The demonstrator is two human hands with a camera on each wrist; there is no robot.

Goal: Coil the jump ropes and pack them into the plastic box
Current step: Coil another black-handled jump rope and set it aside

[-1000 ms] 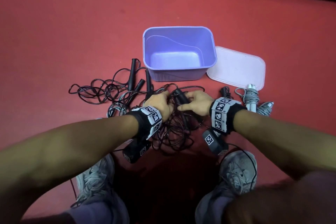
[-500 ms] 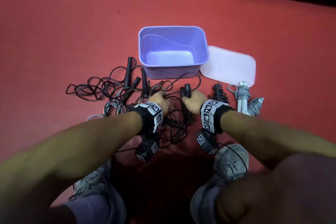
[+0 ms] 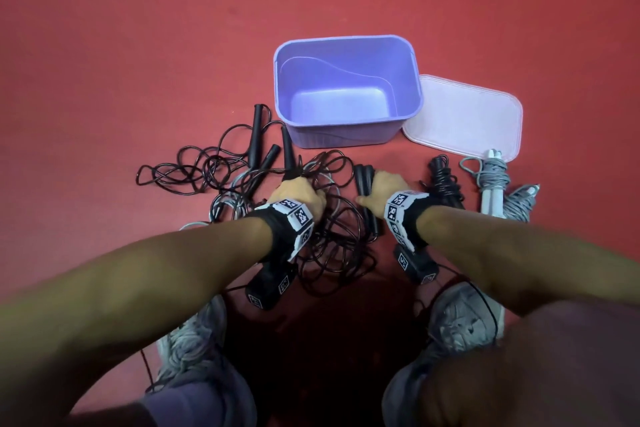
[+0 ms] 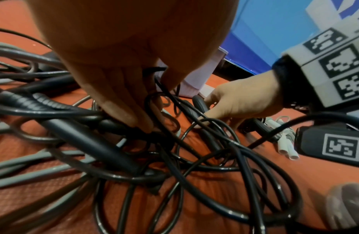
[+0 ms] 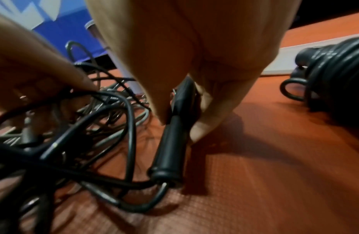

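My right hand (image 3: 379, 188) wraps around a pair of black plastic jump-rope handles (image 3: 366, 197), and my left hand (image 3: 297, 193) has its fingers curled into the tangled black rubber cords (image 3: 332, 243) on the red floor mat (image 3: 138, 62). The open lilac plastic box (image 3: 346, 139) sits just beyond, its pale lid (image 3: 467, 118) beside it.

Bare forearms, no sleeves. Behind the left hand (image 3: 296, 192) a black wristband (image 3: 277, 222) faced with white blocks printed in black square markers — same on the wristband (image 3: 403, 215) behind the right hand (image 3: 379, 189). Under each wrist a black camera pod (image 3: 270, 284) with white-framed markers, thin black cable trailing back. Lower down — grey laced sneakers (image 3: 460, 322), lavender trouser cuffs (image 3: 194, 399).
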